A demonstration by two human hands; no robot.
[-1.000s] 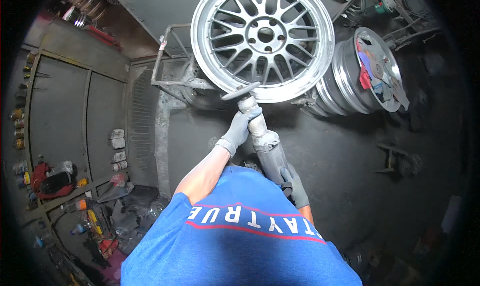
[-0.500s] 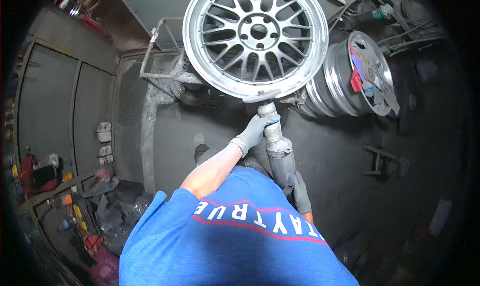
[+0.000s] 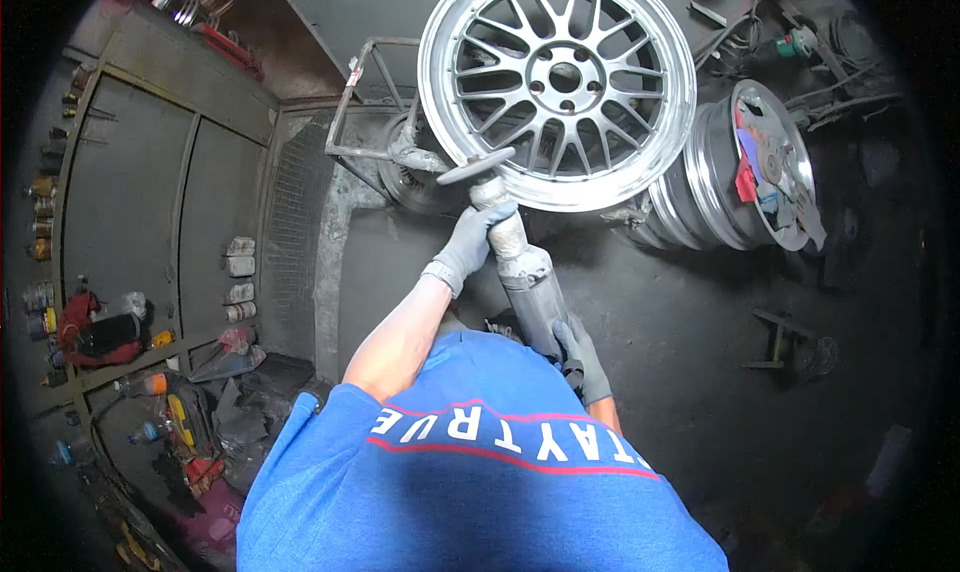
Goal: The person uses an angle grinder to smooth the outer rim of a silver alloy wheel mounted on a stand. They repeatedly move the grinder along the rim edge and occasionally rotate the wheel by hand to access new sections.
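A large silver multi-spoke wheel rim (image 3: 566, 98) faces up in front of me. Both my gloved hands hold an angle grinder (image 3: 533, 290) with a wrapped neck and a thin round disc (image 3: 476, 166). My left hand (image 3: 468, 244) is closed round the neck just below the disc. Farther back, my right hand (image 3: 583, 362) grips the rear of the grey body, its fingers partly hidden by the tool and my shirt. The disc lies tilted at the rim's lower left edge; whether it touches cannot be told.
A second wheel (image 3: 715, 177) lies on its side at the right, with cloths and sanding discs (image 3: 770, 167) in it. A metal tube frame (image 3: 350, 107) stands left of the rim. Bags (image 3: 245, 412) and cans (image 3: 240, 262) sit at the left wall. A small metal stand (image 3: 780, 337) is on the floor.
My hands have carried the grinder leftward, its disc passing from the rim's bottom edge to its lower left. The whole view has shifted, so the wheels appear farther right.
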